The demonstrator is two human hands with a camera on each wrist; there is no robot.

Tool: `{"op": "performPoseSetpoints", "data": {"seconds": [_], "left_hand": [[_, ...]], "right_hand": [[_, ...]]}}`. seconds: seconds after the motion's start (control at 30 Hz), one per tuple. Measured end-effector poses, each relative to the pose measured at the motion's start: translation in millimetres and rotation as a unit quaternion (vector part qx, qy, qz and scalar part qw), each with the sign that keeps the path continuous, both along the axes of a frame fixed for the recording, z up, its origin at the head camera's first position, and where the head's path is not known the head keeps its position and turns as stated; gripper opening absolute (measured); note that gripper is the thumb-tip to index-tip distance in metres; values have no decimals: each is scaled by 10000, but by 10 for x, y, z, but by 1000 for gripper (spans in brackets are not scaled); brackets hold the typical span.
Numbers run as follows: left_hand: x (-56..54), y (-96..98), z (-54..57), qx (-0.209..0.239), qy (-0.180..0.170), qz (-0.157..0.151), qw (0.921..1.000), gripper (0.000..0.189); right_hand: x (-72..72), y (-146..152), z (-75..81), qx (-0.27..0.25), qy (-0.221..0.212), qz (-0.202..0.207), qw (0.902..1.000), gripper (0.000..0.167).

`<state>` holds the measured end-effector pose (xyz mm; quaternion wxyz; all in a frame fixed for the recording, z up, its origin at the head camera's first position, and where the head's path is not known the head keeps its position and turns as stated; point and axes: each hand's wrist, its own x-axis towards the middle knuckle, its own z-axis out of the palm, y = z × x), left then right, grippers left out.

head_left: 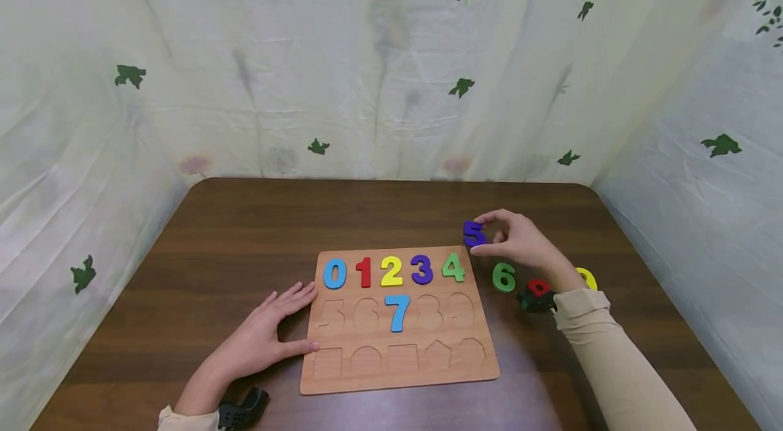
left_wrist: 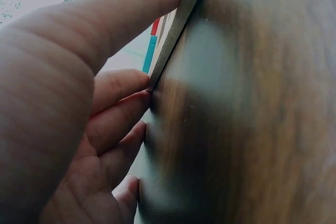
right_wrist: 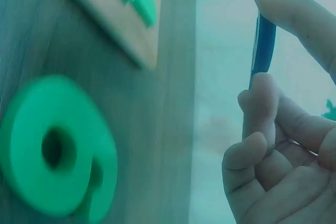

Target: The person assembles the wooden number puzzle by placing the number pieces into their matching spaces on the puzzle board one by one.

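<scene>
My right hand (head_left: pixel 516 239) pinches a purple number 5 (head_left: pixel 474 234) between thumb and fingertips, just beyond the board's upper right corner. In the right wrist view the 5 (right_wrist: pixel 265 43) shows edge-on, raised off the table. The wooden number board (head_left: pixel 400 366) holds a blue 0 (head_left: pixel 329 274), red 1 (head_left: pixel 365 272), yellow 2 (head_left: pixel 391 271), purple 3 (head_left: pixel 422 269) and green 4 (head_left: pixel 453 267) in its top row, and a blue 7 (head_left: pixel 397 313) in the middle row. Fairly straight, the fingers of my left hand (head_left: pixel 263 336) touch the board's left edge.
Right of the board lie a green 6 (head_left: pixel 504 277), a red number piece (head_left: pixel 539 287) and a yellow piece (head_left: pixel 587 278), the last two partly hidden by my right wrist. Several outlined recesses show in the board's lower rows. A pale curtain (head_left: pixel 342 77) hangs behind the brown table (head_left: pixel 257 213).
</scene>
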<state>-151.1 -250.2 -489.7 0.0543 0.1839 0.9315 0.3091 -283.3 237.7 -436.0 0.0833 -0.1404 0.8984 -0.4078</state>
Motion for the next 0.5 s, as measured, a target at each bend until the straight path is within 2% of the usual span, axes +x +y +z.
{"op": "performPoseSetpoints", "data": {"seconds": [0.23,0.5], "left_hand": [[-5,-1,-10,-19,-2,3,10000,94],[-9,-3,-11,-10,-25,21,10000,94]], "right_hand": [[69,-275,48,-16,114,89,9999,64],[177,-600,11,-120,199,451,9987,62]]}}
